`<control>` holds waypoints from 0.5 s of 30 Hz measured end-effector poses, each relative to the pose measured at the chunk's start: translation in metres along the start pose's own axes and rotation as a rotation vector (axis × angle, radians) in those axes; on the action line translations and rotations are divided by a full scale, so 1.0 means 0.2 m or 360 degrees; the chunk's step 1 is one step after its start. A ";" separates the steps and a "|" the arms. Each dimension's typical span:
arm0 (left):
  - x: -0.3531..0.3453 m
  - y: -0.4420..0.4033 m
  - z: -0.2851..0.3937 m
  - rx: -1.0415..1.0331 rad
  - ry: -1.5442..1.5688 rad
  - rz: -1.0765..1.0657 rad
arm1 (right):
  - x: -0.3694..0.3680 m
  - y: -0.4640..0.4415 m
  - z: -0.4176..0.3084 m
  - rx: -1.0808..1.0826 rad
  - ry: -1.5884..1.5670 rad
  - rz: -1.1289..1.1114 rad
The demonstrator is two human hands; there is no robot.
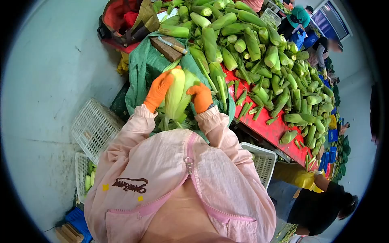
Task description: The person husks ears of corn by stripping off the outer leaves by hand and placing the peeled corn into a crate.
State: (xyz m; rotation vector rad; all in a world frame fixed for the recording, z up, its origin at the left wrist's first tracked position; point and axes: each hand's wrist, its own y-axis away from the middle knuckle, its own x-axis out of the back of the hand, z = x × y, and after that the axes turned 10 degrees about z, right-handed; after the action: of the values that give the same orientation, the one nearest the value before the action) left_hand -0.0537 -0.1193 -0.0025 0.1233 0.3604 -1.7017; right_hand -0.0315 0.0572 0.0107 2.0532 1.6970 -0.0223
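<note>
Faces a flat red tabletop (279, 133). Has, left of it, a white slatted plastic basket (95, 131), tilted, and, nearer the body, a white plastic crate (80, 180) holding green ears. Has also, off the tabletop's far left, a slouching brown-and-red bag (148, 20) with red cloth (130, 18) inside, and, beside the tabletop's near edge, a white perforated tub (265, 170), contents mostly hidden. Looks onto a heap of smooth, tapered, green-husked corn (251, 44) across the tabletop, with slim husk scraps (245, 108) on its bare red part. Has crinkled green sheeting (139, 67) left of that part, bearing a rough brown wooden block (163, 50) with a narrow knife-like tool (178, 48) on top. Holds a part-peeled, pale yellow-green ear of corn (174, 95) left of the tabletop, over the sheeting. Grips its upper left side with the orange-gloved left hand (158, 90), fingers curled round; pinches the loose green husk leaf (187, 83) on its right with the orange-gloved right hand (202, 98), fingers bent closed.
</note>
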 end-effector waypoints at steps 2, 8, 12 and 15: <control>-0.02 0.04 -0.04 -0.0040 0.0110 0.0096 | 0.01 -0.05 0.09 -0.0037 -0.0165 0.0070; -0.05 0.06 -0.15 0.0333 0.0451 0.0474 | -0.03 0.06 0.10 -0.0104 -0.0543 -0.0367; 0.09 0.01 -0.12 0.0289 0.0516 0.0669 | 0.12 0.01 0.14 -0.0019 -0.0998 -0.0267; 0.35 -0.07 -0.22 0.0209 0.0843 0.1038 | 0.37 -0.03 0.22 -0.0031 -0.1073 0.0132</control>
State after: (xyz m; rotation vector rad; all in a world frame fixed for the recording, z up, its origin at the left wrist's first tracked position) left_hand -0.0847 -0.1713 -0.0613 0.7186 0.5289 -1.0231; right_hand -0.0072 0.1102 -0.0520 1.8080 1.1826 -0.5969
